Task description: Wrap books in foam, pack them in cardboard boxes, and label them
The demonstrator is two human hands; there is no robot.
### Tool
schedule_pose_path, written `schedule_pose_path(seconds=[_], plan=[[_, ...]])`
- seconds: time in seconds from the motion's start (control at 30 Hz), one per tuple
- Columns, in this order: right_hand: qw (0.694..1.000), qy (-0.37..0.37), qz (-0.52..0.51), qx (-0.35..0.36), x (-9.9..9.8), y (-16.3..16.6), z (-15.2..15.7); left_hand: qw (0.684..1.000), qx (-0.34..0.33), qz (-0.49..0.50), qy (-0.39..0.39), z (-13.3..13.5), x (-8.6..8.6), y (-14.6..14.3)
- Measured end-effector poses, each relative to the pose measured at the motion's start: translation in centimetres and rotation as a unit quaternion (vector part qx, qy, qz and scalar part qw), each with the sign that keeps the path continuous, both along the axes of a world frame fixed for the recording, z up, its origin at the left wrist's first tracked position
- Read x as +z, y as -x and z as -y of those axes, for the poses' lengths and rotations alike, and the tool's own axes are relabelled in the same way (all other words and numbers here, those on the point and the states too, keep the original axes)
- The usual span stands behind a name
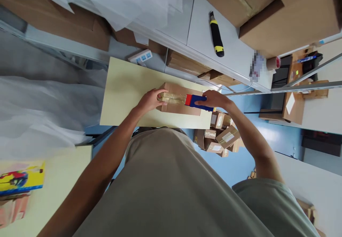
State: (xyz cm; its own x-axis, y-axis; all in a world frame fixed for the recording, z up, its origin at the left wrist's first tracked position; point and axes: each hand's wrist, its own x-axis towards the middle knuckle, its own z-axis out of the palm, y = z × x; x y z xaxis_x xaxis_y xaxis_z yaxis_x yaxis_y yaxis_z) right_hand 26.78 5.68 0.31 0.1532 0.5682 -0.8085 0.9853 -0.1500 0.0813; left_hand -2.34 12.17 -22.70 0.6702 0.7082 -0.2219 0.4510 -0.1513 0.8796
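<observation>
A long brown cardboard box lies on the pale yellow tabletop in front of me, with shiny clear tape running along its upper face. My left hand grips the box's left end, thumb and fingers on either side of the taped seam. Held in my right hand is a blue-and-red tape dispenser. Its red end points left and sits over the right part of the box, at the tape. The fingers beneath the dispenser are partly hidden.
A black-and-yellow utility knife rests on the grey shelf, near a tape roll and large cartons. A power strip lies behind the table. Small taped boxes are piled to the right. White sheeting hangs left.
</observation>
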Motion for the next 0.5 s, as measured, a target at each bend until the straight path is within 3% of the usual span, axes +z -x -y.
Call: schedule_pose_path(seconds=[0.17,0.33,0.4,0.5], plan=[[0.999,0.0,-0.05,0.0,-4.3,-2.7,0.9,0.998,0.054,-0.01,0.01,0.9,-0.5,-0.3],[0.997,-0.004,-0.079,0.007,-6.4,-3.9,1.4,0.995,0.098,-0.019,0.017,3.2,0.8,-0.8],[0.996,-0.012,-0.091,0.011,-6.7,-4.3,1.5,0.988,0.151,-0.029,0.001,4.6,1.3,-1.6],[0.993,-0.024,-0.112,0.015,-7.1,-4.7,1.8,0.954,0.288,-0.075,-0.035,6.6,1.3,-3.6]])
